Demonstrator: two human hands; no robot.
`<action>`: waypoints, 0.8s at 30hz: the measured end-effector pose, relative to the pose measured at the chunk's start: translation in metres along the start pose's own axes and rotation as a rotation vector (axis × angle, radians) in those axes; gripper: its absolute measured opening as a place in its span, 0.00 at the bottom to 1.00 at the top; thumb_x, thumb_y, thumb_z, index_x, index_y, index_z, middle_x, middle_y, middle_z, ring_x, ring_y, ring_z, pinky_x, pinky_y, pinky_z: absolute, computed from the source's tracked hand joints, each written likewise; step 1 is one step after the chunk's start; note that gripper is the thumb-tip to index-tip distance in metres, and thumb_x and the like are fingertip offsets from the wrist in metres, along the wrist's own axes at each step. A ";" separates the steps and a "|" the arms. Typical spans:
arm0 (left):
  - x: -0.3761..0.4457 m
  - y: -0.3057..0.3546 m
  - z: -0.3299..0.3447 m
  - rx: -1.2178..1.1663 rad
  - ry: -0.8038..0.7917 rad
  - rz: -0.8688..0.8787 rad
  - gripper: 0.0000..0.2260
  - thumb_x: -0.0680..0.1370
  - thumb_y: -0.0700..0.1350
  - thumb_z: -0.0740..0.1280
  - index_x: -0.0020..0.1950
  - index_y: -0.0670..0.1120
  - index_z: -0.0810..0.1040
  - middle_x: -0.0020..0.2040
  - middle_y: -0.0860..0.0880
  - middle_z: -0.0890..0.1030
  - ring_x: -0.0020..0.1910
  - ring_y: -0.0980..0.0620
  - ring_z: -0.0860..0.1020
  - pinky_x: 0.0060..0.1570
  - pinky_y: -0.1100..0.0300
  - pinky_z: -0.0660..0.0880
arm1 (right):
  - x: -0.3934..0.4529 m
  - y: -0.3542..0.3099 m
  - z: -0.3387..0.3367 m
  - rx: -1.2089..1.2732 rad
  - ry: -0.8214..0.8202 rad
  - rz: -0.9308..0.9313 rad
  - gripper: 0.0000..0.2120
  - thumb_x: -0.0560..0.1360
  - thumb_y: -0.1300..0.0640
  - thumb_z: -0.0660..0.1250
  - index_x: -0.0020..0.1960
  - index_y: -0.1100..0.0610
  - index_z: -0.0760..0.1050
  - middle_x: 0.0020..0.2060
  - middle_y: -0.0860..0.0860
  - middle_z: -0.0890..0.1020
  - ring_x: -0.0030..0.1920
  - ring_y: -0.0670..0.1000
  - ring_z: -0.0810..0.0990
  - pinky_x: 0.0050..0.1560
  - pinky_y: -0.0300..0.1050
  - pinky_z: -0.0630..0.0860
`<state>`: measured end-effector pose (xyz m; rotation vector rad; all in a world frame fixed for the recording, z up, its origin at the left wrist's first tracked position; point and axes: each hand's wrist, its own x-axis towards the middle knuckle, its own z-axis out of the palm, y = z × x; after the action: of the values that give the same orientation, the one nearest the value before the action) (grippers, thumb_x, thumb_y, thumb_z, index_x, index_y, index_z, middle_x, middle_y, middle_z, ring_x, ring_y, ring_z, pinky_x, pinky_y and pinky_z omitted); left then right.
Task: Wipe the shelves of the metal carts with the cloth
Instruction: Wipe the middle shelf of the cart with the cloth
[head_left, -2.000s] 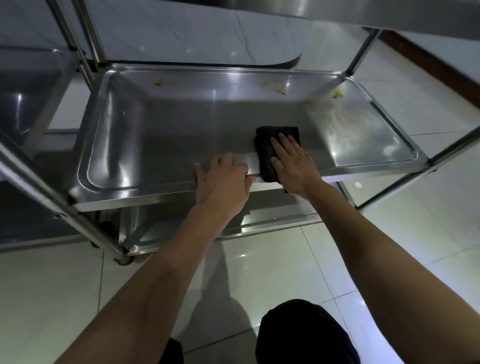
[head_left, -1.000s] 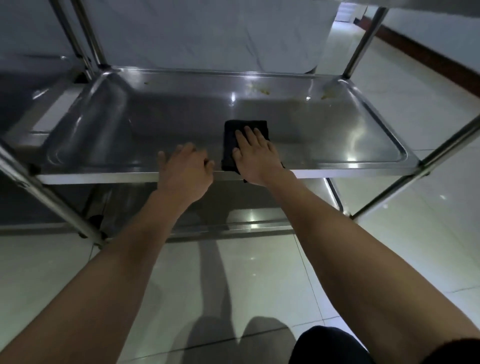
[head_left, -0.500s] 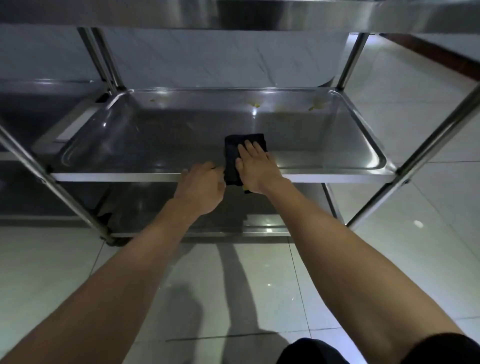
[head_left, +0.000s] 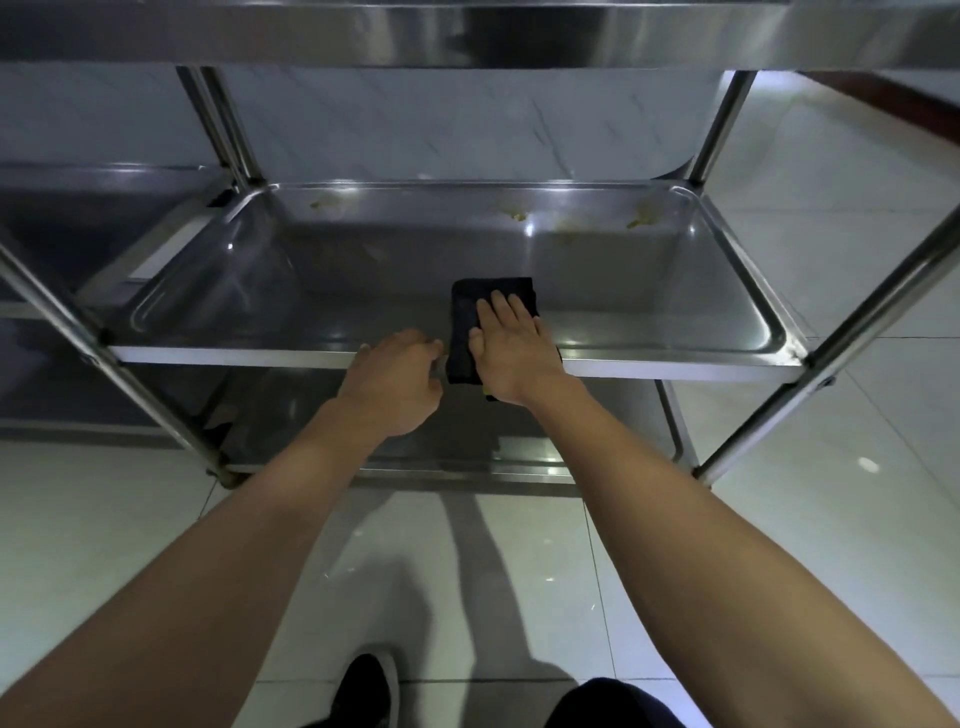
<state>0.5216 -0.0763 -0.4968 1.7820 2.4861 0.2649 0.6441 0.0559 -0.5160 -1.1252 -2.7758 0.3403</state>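
Steel cart (head_left: 878, 306), middle shelf (head_left: 363, 270) at centre, its tray bearing yellowish smears (head_left: 517, 214) along the far wall. A second cart (head_left: 78, 218) stands just beside it on my left, over pale floor tiles (head_left: 779, 545). My right hand (head_left: 511, 345) lies flat on the black cloth (head_left: 467, 322), fingers straight and close together, pressing it onto the shelf's near edge, where the cloth drapes over the front lip. My left hand (head_left: 397, 376) grips that lip just beside the cloth, fingers apparently curled over the rim, their tips hard to make out. My dark shoe (head_left: 366, 688) shows below.
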 end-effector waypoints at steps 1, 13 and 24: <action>-0.001 0.001 0.001 -0.019 0.015 -0.009 0.18 0.78 0.46 0.65 0.69 0.48 0.77 0.65 0.46 0.77 0.64 0.42 0.74 0.64 0.41 0.72 | 0.000 0.000 0.000 0.005 -0.008 0.002 0.27 0.85 0.49 0.43 0.81 0.55 0.46 0.81 0.53 0.47 0.81 0.54 0.44 0.78 0.56 0.47; -0.006 -0.009 0.020 0.016 0.122 0.006 0.24 0.78 0.49 0.65 0.75 0.51 0.70 0.69 0.51 0.73 0.71 0.46 0.68 0.70 0.38 0.64 | 0.006 0.001 0.010 -0.017 0.057 0.008 0.27 0.85 0.47 0.43 0.81 0.55 0.50 0.81 0.53 0.50 0.81 0.54 0.46 0.78 0.57 0.50; -0.004 -0.005 0.012 -0.004 0.101 -0.013 0.23 0.79 0.49 0.64 0.75 0.52 0.70 0.71 0.51 0.72 0.71 0.48 0.68 0.70 0.36 0.62 | -0.001 -0.004 0.001 -0.007 0.049 0.027 0.26 0.85 0.47 0.44 0.81 0.51 0.50 0.81 0.51 0.50 0.81 0.53 0.46 0.78 0.55 0.49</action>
<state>0.5205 -0.0805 -0.5100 1.7931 2.5614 0.3683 0.6419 0.0523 -0.5159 -1.1575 -2.7235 0.3020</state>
